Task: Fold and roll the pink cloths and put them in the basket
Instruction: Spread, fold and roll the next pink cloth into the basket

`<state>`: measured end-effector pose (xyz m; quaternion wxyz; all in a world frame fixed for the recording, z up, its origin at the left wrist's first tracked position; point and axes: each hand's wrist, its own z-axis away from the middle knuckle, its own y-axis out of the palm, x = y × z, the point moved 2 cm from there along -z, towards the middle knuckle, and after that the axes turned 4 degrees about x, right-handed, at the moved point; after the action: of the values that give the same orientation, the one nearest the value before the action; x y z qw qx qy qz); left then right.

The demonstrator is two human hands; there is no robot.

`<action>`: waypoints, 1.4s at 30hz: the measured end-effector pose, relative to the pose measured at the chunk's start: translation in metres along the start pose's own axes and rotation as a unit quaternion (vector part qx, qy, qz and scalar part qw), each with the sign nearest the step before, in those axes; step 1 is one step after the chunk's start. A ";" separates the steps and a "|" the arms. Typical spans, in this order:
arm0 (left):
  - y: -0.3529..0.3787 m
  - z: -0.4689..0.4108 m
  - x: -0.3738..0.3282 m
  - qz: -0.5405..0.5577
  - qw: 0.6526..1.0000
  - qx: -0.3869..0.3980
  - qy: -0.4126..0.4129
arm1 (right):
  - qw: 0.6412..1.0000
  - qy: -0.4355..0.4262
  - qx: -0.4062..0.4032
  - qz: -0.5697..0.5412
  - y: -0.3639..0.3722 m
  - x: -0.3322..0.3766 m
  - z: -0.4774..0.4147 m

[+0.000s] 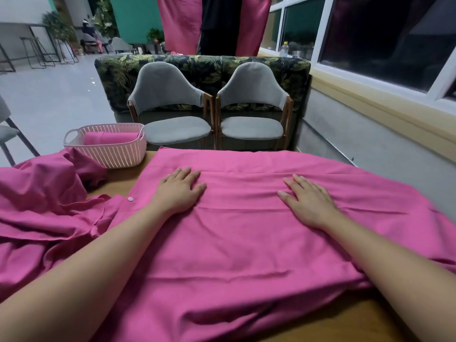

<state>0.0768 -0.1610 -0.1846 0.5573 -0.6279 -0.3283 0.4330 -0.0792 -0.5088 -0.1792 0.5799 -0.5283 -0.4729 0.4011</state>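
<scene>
Both hands flat, fingers straight – left hand (179, 191) and right hand (308, 203) – on the spread pink cloth (246, 243); crumpled cloths (44, 206) crowd the surface's left edge, basket (108, 150) at the far-left corner.

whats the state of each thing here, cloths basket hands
spread pink cloth: laid flat on the table, few creases
crumpled pink cloth: heaped at left, unfolded
basket: upright, far left of table
rolled pink cloths: lying inside the basket
left hand: flat, pressing the spread pink cloth
right hand: flat, pressing the spread pink cloth
</scene>
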 end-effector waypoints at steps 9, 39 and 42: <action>-0.002 -0.031 0.003 0.003 1.000 -0.003 -0.006 | 1.000 0.004 0.000 0.003 -0.003 0.000 -0.032; -0.001 0.103 -0.004 0.004 1.000 -0.004 0.018 | 0.999 0.026 0.028 0.014 -0.005 0.016 0.076; -0.001 0.088 -0.002 -0.003 1.000 -0.006 0.015 | 0.999 0.031 0.029 0.008 -0.006 0.016 0.063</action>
<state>-0.0046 -0.1261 -0.1833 0.5595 -0.6366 -0.3247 0.4197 -0.1366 -0.4794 -0.1718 0.6061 -0.5271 -0.4385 0.4032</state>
